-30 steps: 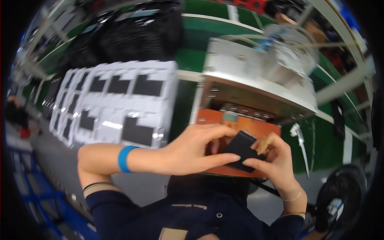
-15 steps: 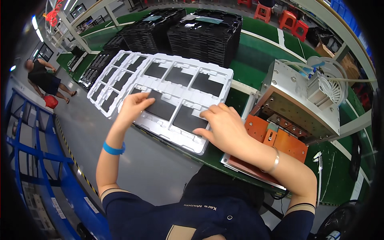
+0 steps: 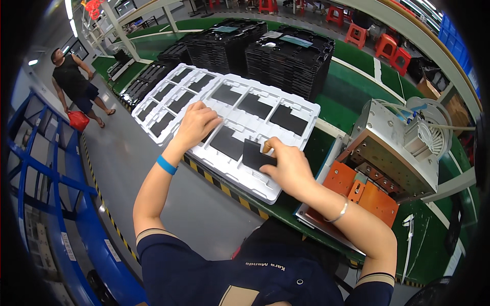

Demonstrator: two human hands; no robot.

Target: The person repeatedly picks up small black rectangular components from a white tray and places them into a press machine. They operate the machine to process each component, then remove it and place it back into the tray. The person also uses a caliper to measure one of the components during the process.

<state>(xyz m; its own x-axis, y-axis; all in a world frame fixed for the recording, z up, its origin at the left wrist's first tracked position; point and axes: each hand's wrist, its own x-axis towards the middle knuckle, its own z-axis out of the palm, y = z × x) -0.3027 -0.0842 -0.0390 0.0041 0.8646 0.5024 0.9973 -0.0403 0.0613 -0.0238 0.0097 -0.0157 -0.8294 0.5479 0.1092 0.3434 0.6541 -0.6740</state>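
My right hand [image 3: 292, 167] pinches a flat black rectangular piece [image 3: 253, 155] between thumb and fingers; the piece is tilted up over the near right pocket of a white moulded tray [image 3: 250, 187]. One right fingertip has a yellowish cover. My left hand [image 3: 195, 124] is over the tray's near left pocket with its fingers curled in. A dark piece shows in part beneath it, and whatever those fingers grip is hidden. Between my hands another black piece [image 3: 227, 143] lies flat in its pocket. More black pieces [image 3: 288, 120] fill the far row.
White pockets with dark pieces [image 3: 178, 102] continue leftward. Tall stacks of black trays [image 3: 288, 69] stand behind. At right is a metal machine [image 3: 395, 153] with orange plates [image 3: 376, 201], and a caliper [image 3: 410, 229] beyond. A person [image 3: 74, 79] carrying a red bag walks past a blue rack [image 3: 51, 189].
My right hand has lifted the black piece's edge out of the near right pocket. My left hand has moved off the middle piece toward the left pocket. The view has shifted.
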